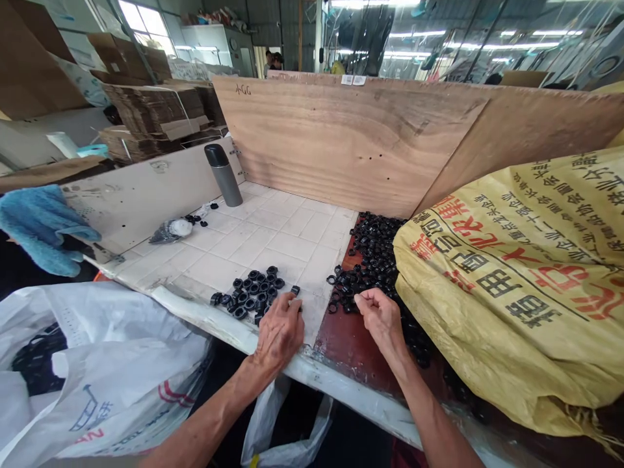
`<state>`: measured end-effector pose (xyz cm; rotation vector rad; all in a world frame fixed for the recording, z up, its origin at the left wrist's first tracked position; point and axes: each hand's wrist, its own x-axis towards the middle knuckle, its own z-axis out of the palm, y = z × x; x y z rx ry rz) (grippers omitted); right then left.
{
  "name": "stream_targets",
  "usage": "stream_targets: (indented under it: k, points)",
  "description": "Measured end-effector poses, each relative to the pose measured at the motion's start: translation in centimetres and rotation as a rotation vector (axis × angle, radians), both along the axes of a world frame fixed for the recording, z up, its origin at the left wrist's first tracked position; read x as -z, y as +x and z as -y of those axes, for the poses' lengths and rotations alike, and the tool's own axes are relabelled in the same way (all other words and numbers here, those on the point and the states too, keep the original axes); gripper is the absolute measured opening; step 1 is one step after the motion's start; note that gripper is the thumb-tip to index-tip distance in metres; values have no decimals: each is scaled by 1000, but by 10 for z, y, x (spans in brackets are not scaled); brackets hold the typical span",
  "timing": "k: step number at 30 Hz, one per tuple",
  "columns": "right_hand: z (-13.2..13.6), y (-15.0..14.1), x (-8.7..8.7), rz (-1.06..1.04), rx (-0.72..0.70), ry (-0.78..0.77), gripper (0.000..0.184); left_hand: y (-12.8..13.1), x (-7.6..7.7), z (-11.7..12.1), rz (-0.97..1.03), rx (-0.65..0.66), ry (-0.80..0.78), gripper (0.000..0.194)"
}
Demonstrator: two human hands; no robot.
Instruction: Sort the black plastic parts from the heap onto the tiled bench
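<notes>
My left hand [281, 323] is closed over the pale tiled tabletop, with a small black plastic ring [295, 290] at its fingertips. Just left of it lies a loose group of black rings [250, 303], several of them flat with their holes showing. My right hand [383, 318] hovers by the near edge of a larger heap of black rings [375, 253] on a dark red board [341, 335]. Its thumb and forefinger are pinched together; whatever is between them is too small or hidden to make out.
A yellow woven sack [511, 279] leans over the right side. Toward the back left stand a grey flask [225, 175] and a small plastic bag [170, 231]. Wooden panels [341, 136] wall the far side. A white sack [112, 370] and a blue cloth [43, 224] are at left.
</notes>
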<state>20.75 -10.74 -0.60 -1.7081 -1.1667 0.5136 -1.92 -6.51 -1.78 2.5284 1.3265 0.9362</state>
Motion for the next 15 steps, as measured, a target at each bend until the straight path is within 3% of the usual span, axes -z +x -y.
stream_targets:
  k: [2, 7, 10, 15]
  points:
    - [0, 4, 4, 162, -25, 4, 19, 3, -2, 2, -37, -16, 63, 26]
    - [1, 0, 6, 377, -80, -37, 11, 42, 0, 9, 26, 131, -100, 17]
    - [4, -5, 6, 467, -111, 6, 10, 59, 11, 7, 42, 128, -89, 20]
    - [3, -13, 17, 606, -83, 32, 11, 63, 33, -5, 125, 110, 16, 15]
